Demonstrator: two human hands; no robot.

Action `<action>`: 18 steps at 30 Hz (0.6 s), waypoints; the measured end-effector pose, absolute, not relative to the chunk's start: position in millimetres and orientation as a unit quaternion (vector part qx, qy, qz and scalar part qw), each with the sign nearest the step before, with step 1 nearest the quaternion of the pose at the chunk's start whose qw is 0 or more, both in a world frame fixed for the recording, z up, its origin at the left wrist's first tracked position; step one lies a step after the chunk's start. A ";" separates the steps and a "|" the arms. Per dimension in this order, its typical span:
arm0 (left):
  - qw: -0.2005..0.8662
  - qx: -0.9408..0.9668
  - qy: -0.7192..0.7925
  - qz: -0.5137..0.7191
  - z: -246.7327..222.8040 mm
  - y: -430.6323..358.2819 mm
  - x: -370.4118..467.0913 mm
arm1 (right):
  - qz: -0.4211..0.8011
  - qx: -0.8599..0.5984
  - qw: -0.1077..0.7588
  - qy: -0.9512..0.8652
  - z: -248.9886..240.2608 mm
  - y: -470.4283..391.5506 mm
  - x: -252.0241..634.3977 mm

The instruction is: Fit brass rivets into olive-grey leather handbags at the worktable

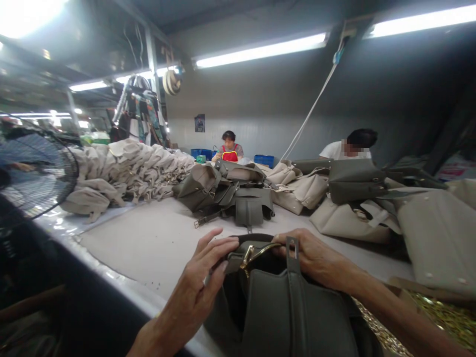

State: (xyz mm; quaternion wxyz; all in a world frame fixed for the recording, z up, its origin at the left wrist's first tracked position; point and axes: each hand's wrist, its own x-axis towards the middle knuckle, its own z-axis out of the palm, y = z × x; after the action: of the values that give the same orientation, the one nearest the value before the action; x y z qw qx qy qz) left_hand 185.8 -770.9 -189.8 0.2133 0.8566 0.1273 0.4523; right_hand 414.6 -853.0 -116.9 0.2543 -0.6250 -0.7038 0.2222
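Observation:
A dark grey-green handbag (269,307) stands at the front edge of the table, right before me, its mouth partly open. Along the opening runs a gold zipper (256,255), partly undone, with its gold slider near the left end. My left hand (197,282) grips the bag's left rim between thumb and fingers beside the slider. On the far right side, my right hand (310,250) holds the rim near the other end of the zipper, some fingertips hidden inside the bag. An upright strap tab (293,255) with a slot rises in front of that hand.
Dark handbags (223,188) lie heaped beyond, with beige bags (297,191) to their right. Beige fabric pieces (130,168) are piled at left, near a fan (33,173). Gold metal parts (446,317) lie at lower right. Two people sit across the table (141,243).

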 end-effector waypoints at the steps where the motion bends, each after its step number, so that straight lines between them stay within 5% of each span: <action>1: 0.217 0.858 0.114 0.452 -191.4 -771.3 185.6 | 0.219 -0.623 0.251 -0.708 -119.1 -850.0 414.3; 6: 0.218 0.862 0.111 0.445 -196.5 -773.7 187.5 | 0.190 -0.632 0.210 -0.721 -130.5 -832.7 411.3; 18: 0.024 0.889 0.140 0.436 -189.4 -779.9 193.0 | 0.147 -0.637 0.175 -0.736 -129.4 -833.9 398.4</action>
State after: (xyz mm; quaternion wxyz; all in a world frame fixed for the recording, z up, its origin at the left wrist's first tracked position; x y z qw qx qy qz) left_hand 193.0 -779.9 -189.4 0.0236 0.8885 0.1403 0.4362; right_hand 398.4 -833.9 -129.4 0.1752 -0.6373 -0.7358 0.1474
